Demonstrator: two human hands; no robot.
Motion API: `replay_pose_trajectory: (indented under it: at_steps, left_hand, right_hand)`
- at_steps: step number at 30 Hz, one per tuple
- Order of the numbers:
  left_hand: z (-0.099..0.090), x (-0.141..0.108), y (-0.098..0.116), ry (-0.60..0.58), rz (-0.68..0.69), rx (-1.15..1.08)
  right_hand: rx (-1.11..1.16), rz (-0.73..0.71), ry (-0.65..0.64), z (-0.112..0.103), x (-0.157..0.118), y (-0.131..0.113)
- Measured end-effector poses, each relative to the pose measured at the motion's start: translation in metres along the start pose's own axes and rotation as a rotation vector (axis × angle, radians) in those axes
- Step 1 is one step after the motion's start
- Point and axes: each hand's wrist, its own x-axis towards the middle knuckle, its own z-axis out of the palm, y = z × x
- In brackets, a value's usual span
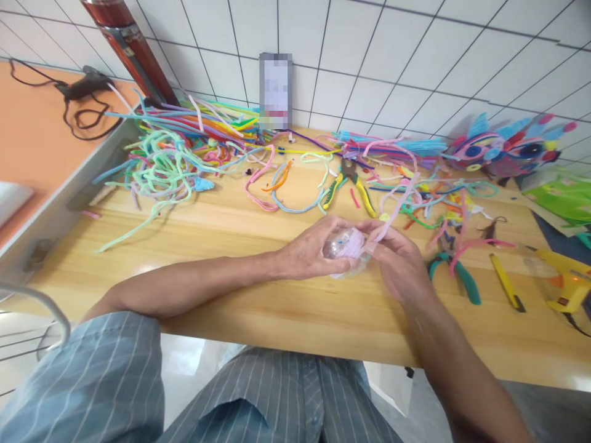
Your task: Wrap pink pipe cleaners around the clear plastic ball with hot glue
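Note:
My left hand (307,249) is wrapped round a clear, rounded plastic piece (333,247), part of which is covered by pale lilac winding. A long lilac pipe cleaner (398,206) rises from the fingertips of my right hand (401,253), which pinch it close against the plastic piece. Most of the lower side of the piece is hidden by my fingers. Just beyond my hands lie pliers with yellow-green handles (349,184). To the right of my right hand are teal-handled pliers (464,280).
A tangle of green pipe cleaners (161,163) lies at the left, with coloured bundles along the tiled wall. A phone (276,92) leans there. At the right are a yellow cutter (506,282), a yellow glue gun (570,280) and decorated figures (505,151). A red-brown cylinder (133,52) stands back left.

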Motion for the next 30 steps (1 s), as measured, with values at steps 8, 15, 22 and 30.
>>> replay_pose_trajectory:
  at_steps: [8,15,22,30]
  left_hand:
    - [0.001,0.000,-0.006,-0.002,0.042,-0.008]
    - [0.004,0.000,-0.016,0.016,0.128,-0.025]
    - [-0.001,0.004,-0.011,-0.008,0.103,-0.048]
    - [-0.005,0.002,0.002,-0.050,-0.046,-0.122]
  right_hand:
    - [-0.036,0.016,0.012,0.000,0.001,0.006]
    - [-0.028,0.013,0.017,-0.001,0.002,0.006]
    - [-0.019,0.010,-0.016,0.000,0.001,0.006]
    - [-0.073,-0.020,-0.048,0.004,-0.001,0.005]
